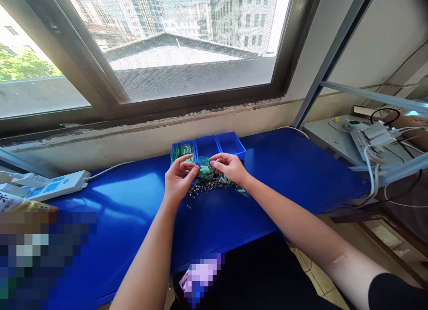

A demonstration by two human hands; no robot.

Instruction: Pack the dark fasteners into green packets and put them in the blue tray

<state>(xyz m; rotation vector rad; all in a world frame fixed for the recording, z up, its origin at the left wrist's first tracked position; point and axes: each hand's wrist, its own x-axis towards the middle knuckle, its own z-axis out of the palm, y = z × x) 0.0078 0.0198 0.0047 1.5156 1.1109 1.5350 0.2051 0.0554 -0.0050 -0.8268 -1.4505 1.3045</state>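
Between my two hands is a small clear, greenish plastic bag [206,166]. My left hand [179,175] pinches its left edge with thumb and fingertips. At the bag's upper right, the thumb and fingers of my right hand [231,167] are closed on it. Just below lies a loose pile of small metal screws [209,185], dark and silvery. More small clear packets [242,192] lie by my right wrist. Behind my hands, the left compartment of a row of blue bins [230,146] holds several greenish packets [183,150]. What the held bag contains is too small to make out.
A blue covered table [140,203] runs along the wall under a window. At the left are a white power strip [60,185] and a printed package [26,205]. A metal frame [334,55] and a side surface with chargers and cables [374,136] stand at the right.
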